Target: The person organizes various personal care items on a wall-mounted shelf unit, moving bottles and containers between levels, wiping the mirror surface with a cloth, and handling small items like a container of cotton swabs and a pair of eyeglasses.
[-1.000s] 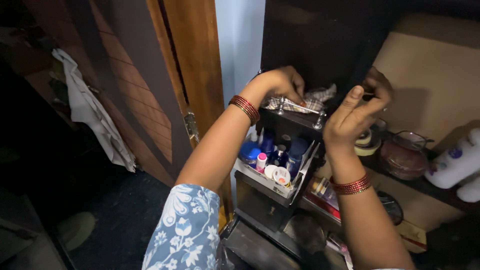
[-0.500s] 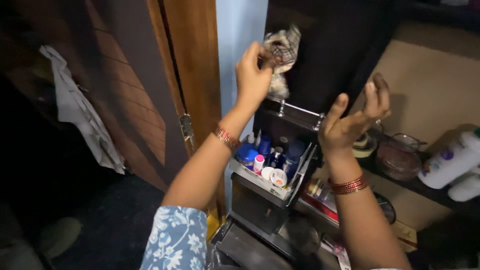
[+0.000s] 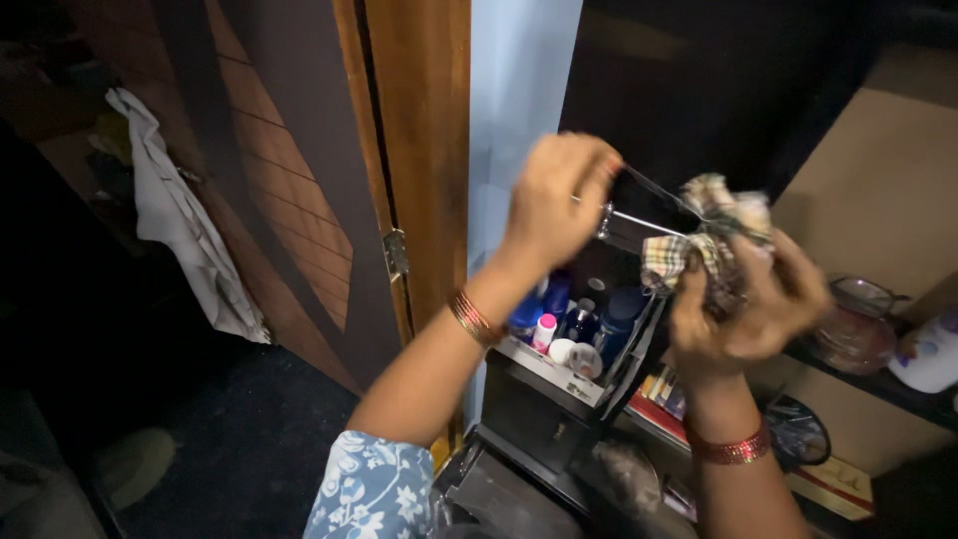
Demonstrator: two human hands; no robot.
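My right hand (image 3: 750, 317) is closed around a bunched checked cloth (image 3: 707, 238), held up in front of a dark wardrobe. My left hand (image 3: 555, 196) is raised to the left of it, fingers curled and pinching the top corner of a small dark rack (image 3: 647, 205) with a metal rail. Red bangles are on both wrists. Below the hands, the rack's tray (image 3: 559, 371) holds several small bottles and jars, blue, pink and white.
A wooden door (image 3: 419, 150) with a hinge stands left of the rack, and a pale cloth (image 3: 185, 230) hangs further left. On the right, a shelf (image 3: 878, 384) carries a glass lidded bowl (image 3: 856, 334) and a white bottle (image 3: 928, 354). Books and packets lie below.
The checked cloth went from the rack top up in my left hand, then across into my right hand. My left hand has come down to the rack's top corner.
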